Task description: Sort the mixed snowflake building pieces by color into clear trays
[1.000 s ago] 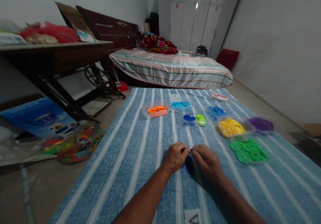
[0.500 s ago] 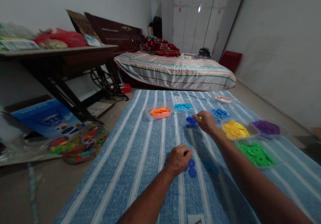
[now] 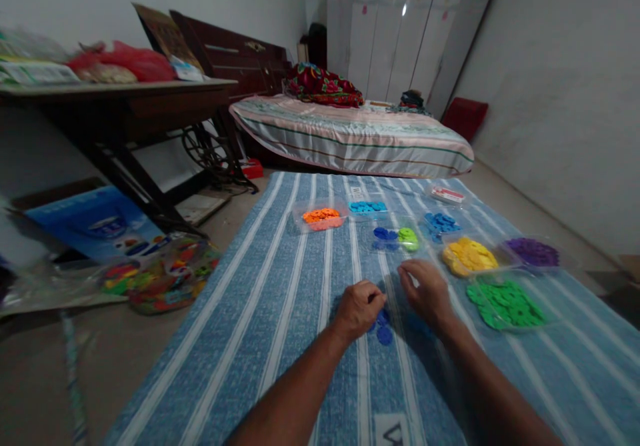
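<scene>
Head view: the left hand (image 3: 359,309), curled, was just beside the blue discs (image 3: 385,335) on the cloth (image 3: 280,286), the right hand (image 3: 425,293) apart from it. Whether either pinched anything, I couldn't tell. The discs looked light, stiff, best held by their rims.

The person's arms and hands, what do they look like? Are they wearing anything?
The left hand and right hand wear no gloves. The left forearm and right forearm show no sleeves, watch or bracelet. Any rings or small markings are too blurry to tell.
</scene>
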Tool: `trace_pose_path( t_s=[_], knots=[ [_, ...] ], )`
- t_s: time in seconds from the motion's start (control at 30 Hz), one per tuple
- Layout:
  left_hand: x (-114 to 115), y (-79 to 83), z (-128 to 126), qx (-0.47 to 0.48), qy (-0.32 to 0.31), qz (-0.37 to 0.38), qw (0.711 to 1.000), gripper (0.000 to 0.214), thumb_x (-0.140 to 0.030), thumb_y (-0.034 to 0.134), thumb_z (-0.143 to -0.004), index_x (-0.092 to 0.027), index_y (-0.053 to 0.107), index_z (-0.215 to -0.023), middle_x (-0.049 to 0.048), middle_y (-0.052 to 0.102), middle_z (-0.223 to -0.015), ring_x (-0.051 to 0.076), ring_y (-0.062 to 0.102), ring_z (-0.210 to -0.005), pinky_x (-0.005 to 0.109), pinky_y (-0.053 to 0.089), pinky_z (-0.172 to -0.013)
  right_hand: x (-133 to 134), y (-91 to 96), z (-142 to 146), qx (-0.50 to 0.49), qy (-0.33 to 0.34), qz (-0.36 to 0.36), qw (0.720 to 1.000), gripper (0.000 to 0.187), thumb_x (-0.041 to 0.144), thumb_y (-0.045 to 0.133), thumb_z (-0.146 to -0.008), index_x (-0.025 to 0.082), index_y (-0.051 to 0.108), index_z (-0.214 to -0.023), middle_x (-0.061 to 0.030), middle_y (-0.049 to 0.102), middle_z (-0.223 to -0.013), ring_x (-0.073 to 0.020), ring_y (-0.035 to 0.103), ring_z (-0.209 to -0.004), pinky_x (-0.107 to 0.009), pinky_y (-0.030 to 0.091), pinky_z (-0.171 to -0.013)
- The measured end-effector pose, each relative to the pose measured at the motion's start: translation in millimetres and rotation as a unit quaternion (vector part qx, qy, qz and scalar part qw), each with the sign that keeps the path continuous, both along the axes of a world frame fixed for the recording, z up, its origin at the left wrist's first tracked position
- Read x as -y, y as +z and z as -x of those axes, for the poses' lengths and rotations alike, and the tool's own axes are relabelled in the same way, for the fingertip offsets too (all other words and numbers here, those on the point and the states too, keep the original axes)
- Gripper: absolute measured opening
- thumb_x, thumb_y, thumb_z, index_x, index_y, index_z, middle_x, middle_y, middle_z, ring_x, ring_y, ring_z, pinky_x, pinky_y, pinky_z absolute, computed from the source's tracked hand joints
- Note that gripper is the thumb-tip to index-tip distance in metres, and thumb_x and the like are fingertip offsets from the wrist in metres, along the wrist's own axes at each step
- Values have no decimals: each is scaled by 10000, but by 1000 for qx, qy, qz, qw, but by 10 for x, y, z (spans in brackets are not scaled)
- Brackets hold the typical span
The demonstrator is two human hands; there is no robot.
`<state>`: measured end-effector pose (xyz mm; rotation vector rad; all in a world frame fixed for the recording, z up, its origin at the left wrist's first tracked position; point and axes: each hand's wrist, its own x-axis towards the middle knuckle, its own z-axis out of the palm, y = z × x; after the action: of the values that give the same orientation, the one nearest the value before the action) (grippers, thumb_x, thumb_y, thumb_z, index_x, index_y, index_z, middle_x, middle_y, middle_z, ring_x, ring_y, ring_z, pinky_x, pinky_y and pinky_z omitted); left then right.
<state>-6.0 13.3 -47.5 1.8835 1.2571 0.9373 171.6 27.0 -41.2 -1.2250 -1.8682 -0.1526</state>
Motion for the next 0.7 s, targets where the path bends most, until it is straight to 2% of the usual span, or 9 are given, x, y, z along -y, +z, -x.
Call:
trace_pose_path(
  t_s=[0.13,0.27,0.47,0.7],
  knots=[
    [-2,14,3,3,1,1,1000,235,-242,543,-812,-184,590,-590,-11,581,-641,121,564,-667,225,431,-673,425,-154,59,-6,46,45,998,192,240,500,-919,205,669,-837,-79,689,-842,-195,634,-798,-344,511,-753],
    [3,49,7,6,17,20,1000,228,-254,542,-812,-181,596,-602,-17,585,-646,118,564,-672,221,430,-681,655,-251,108,1,79,73,994,150,297,565,-894,199,674,-927,-100,686,-955,-229,635,-917,-393,521,-817],
    [1,69,10,13,22,36,999,214,-265,548,-802,-179,610,-617,-20,592,-639,117,559,-663,219,431,-662,738,-274,147,35,104,103,989,275,406,650,-831,195,650,-1007,-131,649,-1110,-290,591,-1059,-465,504,-888],
    [0,52,-4,16,21,40,999,227,-263,548,-804,-179,602,-600,-23,575,-605,115,541,-636,210,423,-630,724,-275,161,45,99,111,988,268,396,623,-853,190,640,-1023,-129,638,-1112,-282,587,-1054,-444,499,-884]
  ],
)
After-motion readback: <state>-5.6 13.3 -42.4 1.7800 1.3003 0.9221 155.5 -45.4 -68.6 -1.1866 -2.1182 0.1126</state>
